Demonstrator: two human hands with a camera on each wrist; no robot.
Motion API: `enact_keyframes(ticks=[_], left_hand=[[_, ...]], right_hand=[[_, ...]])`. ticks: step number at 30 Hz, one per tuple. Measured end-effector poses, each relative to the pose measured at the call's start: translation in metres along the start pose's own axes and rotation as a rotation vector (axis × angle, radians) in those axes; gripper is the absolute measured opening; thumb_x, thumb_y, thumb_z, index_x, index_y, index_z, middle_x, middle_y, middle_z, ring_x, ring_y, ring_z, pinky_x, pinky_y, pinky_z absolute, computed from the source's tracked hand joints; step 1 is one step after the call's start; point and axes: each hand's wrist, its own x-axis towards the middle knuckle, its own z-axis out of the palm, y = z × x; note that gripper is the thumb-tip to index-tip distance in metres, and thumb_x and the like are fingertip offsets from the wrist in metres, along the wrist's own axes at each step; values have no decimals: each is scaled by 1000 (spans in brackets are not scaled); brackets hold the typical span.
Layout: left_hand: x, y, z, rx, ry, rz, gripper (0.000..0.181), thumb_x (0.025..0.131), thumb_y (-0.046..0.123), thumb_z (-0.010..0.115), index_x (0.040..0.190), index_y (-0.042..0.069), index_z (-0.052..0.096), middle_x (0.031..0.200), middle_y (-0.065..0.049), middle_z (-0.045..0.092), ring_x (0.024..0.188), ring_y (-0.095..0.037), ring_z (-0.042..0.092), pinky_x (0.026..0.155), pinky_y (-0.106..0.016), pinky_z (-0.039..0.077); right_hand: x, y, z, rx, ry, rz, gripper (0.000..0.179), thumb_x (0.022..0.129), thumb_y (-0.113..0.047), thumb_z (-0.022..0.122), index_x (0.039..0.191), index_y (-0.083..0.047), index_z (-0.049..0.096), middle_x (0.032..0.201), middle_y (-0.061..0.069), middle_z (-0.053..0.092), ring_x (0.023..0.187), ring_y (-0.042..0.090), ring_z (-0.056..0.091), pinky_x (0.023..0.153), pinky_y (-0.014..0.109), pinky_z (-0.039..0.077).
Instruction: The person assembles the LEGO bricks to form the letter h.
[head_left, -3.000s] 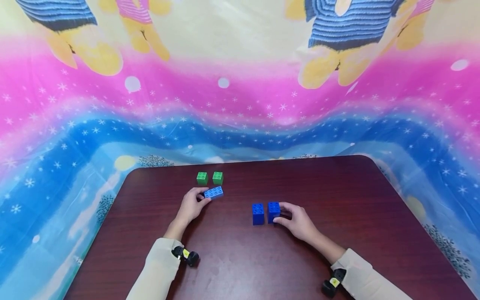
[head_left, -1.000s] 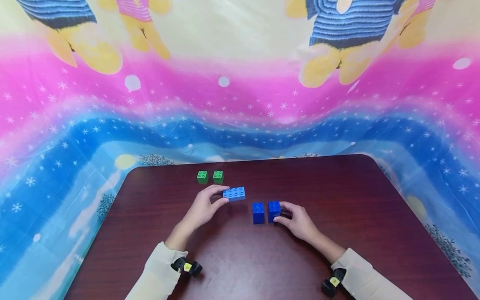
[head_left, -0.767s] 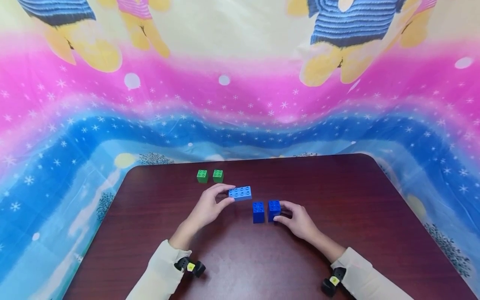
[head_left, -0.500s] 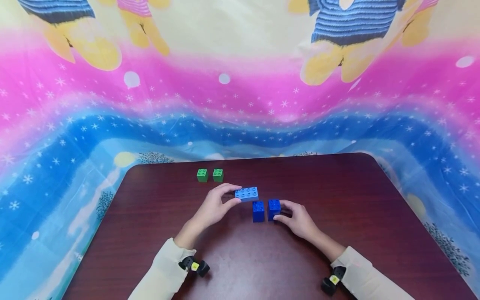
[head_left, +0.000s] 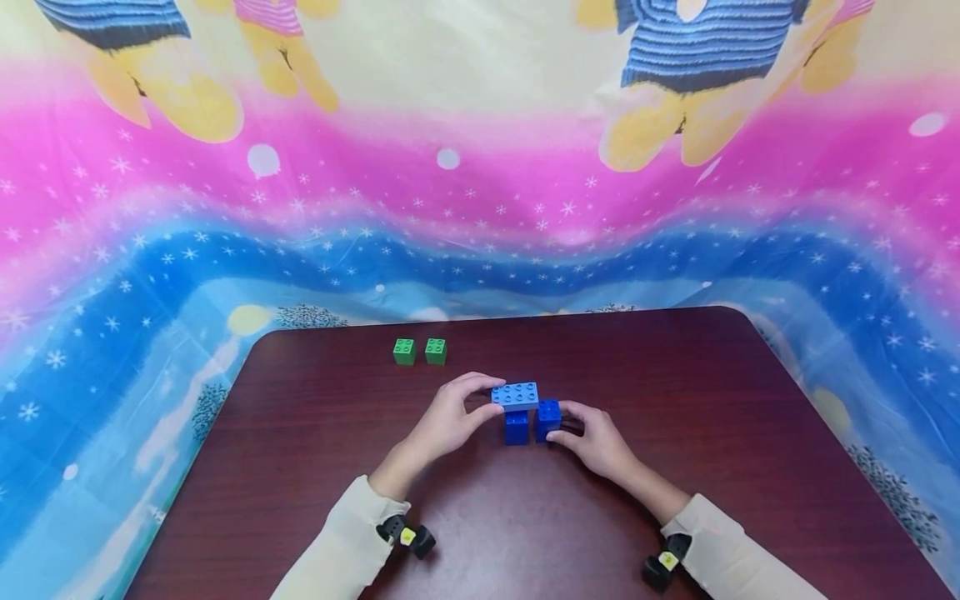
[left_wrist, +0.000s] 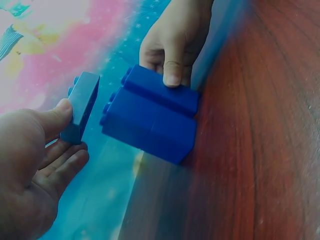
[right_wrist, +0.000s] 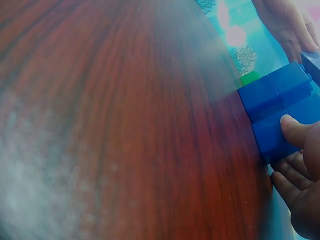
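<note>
My left hand (head_left: 448, 418) pinches a light blue toy building brick (head_left: 516, 397) with two rows of studs, thumb on the near side. The brick hovers over the left of two dark blue brick stacks (head_left: 516, 430), partly hiding its top. A gap shows between brick and stack in the left wrist view. With thumb and fingers, my right hand (head_left: 598, 442) grips the right dark blue stack (head_left: 548, 419), which stands upright on the table. In the right wrist view each dark blue stack (right_wrist: 272, 131) shows a seam between two bricks.
Two green bricks (head_left: 404, 352) stand side by side near the far left part of the dark red-brown table (head_left: 637, 358). A patterned cloth (head_left: 480, 208) hangs behind and around the table. Both sleeves carry black wrist cameras (head_left: 408, 536).
My left hand has carried the light blue brick rightward, from near the green bricks to over the left dark blue stack. The right hand and both stacks have stayed in place.
</note>
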Motion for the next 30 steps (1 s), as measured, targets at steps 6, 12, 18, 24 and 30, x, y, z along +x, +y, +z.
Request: enact_keyframes(ticks=[6, 12, 18, 24, 30], left_hand=[[1, 1, 10, 28, -13, -4, 39, 93, 14, 76, 131, 10, 68, 124, -3, 67, 108, -15, 66, 94, -33, 56], [1, -1, 19, 14, -21, 0, 40, 94, 14, 75, 131, 5, 67, 124, -5, 67, 108, -17, 67, 94, -34, 56], [1, -1, 21, 21, -27, 7, 39, 94, 15, 74, 131, 6, 67, 124, -4, 67, 109, -16, 66, 95, -34, 55], [0, 2, 21, 32, -31, 11, 38, 94, 17, 75, 131, 10, 68, 124, -3, 67, 110, -16, 65, 96, -36, 55], [0, 2, 22, 19, -46, 11, 38, 94, 15, 75, 131, 8, 68, 123, -3, 67, 109, -16, 65, 96, -38, 55]], right_hand=[[0, 0, 0, 14, -1, -7, 46, 88, -13, 79, 132, -6, 65, 118, 8, 72, 108, 24, 70, 94, 46, 55], [0, 0, 0, 24, -3, -21, 46, 88, -12, 80, 131, -6, 65, 118, 8, 72, 108, 23, 70, 94, 45, 56], [1, 0, 0, 26, -2, -24, 46, 88, -12, 80, 131, -5, 65, 119, 8, 72, 109, 23, 70, 94, 44, 56], [1, 1, 0, 18, -1, -29, 46, 88, -12, 80, 131, -4, 65, 119, 9, 72, 109, 23, 70, 94, 44, 56], [1, 0, 0, 17, 5, -30, 46, 88, -11, 80, 131, -4, 65, 118, 9, 72, 109, 23, 70, 94, 43, 56]])
